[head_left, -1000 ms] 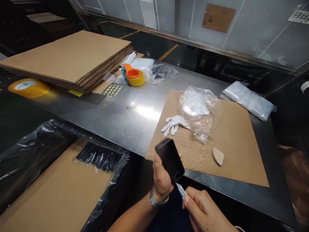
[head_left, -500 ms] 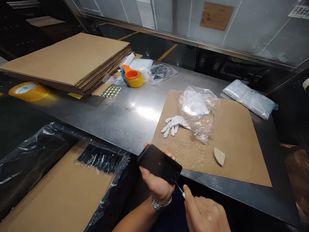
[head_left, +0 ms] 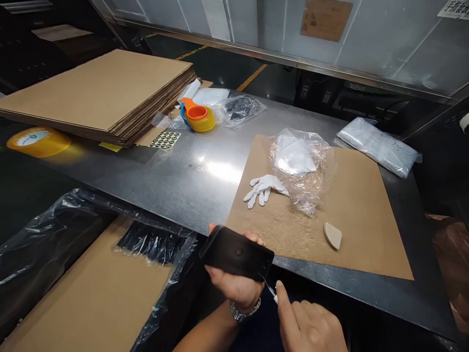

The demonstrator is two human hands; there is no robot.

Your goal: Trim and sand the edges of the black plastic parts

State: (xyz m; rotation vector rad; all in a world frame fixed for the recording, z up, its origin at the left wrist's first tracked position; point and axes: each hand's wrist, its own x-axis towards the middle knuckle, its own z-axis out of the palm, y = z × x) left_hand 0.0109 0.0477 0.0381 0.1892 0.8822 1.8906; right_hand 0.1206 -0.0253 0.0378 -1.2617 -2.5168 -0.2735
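A black, rounded rectangular case-like part (head_left: 234,252) with a small round mark in its middle rests in my left hand (head_left: 234,286), fingers wrapped round its far edge. My right hand (head_left: 311,320) is closed on a thin-bladed tool with a white handle (head_left: 275,297), its index finger stretched along the handle. The metal tip meets the part's lower right corner; whether it cuts or scrapes there I cannot tell. On the cardboard sheet beyond lie a white glove (head_left: 266,188) and a beige wedge-shaped pad (head_left: 332,236).
Clear plastic bags (head_left: 300,161) lie on the cardboard sheet (head_left: 366,195), with a wrapped packet (head_left: 379,146) at its far right. Stacked cardboard (head_left: 98,93), a tape dispenser (head_left: 199,115) and a sticker sheet (head_left: 164,140) sit on the metal table (head_left: 164,183). A plastic-lined box (head_left: 84,288) stands lower left.
The black part has tilted and shifted slightly left in my left hand, its face turning more toward the near side. The tool's tip stays at its corner; the view has moved slightly.
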